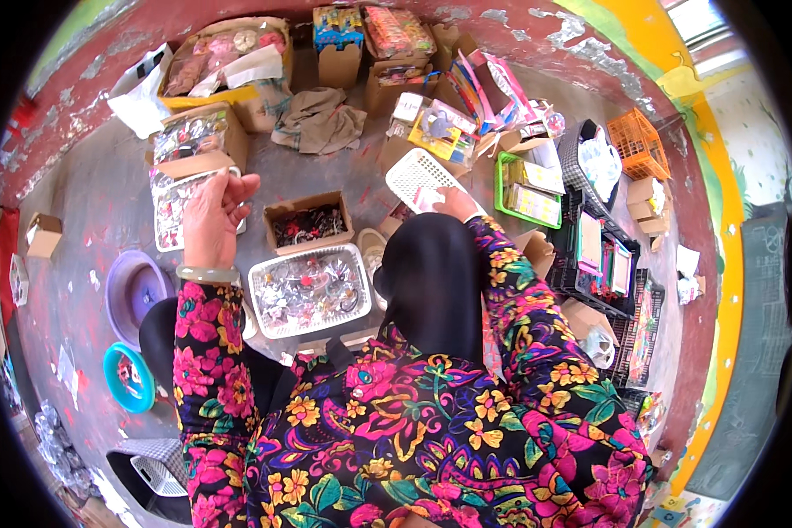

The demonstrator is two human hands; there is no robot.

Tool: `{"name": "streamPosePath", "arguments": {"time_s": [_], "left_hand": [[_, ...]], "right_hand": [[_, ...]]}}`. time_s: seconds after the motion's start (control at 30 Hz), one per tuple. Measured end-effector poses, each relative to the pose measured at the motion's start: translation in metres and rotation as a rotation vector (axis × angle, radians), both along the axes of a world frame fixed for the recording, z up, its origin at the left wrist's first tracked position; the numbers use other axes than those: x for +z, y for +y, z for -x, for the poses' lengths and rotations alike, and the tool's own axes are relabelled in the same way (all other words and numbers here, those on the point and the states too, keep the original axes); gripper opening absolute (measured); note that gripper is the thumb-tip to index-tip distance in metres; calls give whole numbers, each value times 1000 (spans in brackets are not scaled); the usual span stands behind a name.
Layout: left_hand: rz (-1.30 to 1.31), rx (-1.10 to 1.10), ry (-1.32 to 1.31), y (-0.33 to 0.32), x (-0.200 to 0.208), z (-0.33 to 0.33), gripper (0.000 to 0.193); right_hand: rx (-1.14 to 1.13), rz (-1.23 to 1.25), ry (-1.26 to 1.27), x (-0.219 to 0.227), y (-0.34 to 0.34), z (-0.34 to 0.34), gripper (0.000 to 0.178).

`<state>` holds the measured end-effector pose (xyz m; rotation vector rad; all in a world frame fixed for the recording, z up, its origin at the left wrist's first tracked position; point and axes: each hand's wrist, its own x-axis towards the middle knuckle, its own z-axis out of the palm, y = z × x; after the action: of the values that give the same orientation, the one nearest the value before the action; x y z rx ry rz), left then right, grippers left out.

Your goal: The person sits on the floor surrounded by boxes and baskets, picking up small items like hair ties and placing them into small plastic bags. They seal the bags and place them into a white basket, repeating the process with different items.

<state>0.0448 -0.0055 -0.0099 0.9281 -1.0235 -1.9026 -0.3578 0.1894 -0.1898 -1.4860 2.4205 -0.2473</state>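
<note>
My left hand (213, 218), with a pale bangle at the wrist, is raised beside a white basket of small packaged pieces (169, 216). Its fingers are curled in; whatever they hold, if anything, is too small to make out. To the right, my right hand (456, 204) reaches past my bent knee to a white perforated basket (405, 179). Its fingertips close on a small white-and-pink packet (428, 199) at the basket's near end. Between my hands stands a white basket (264, 308) full of small clear-wrapped trinkets, with a cardboard box of dark small items (308, 227) behind it.
Purple (119, 286) and teal basins (114, 387) sit at my left. Along the wall are filled cartons (229, 145), a crumpled brown cloth (319, 121) and a yellow-edged sack (268, 101). At right stand a green basket (504, 198), black crates (572, 277) and an orange crate (638, 145).
</note>
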Motion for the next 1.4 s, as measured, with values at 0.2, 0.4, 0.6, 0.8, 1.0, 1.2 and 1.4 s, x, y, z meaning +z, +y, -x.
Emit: {"name": "streamPosePath", "arguments": {"time_s": [0.2,0.4,0.6,0.8,1.0,1.2,1.4], "left_hand": [[-18,-15,12,5,-1,3,16],[-43,-65,-4,13,4,14,17],[-43,-82,-5,15,5,15,18],[-41,-122,17,14,-3,17,16],[-127,-142,214,27,16,30,30],[-127,-122,248,17,0,23,25],[-24,-78,150,18,-2,21,22]], "right_hand": [[-267,-127,135,-12,-9,-23,26],[-292,-174,279,-7,-6,-30,22],[-364,-140,136,-19,-2,-5,20],[-293,242,152,73,-35,-2,14],[130,932,-202,208,-118,-149,13],[235,699,-764,180,-132,-224,10],[178,696,-864,185,-136,-216,22]]}}
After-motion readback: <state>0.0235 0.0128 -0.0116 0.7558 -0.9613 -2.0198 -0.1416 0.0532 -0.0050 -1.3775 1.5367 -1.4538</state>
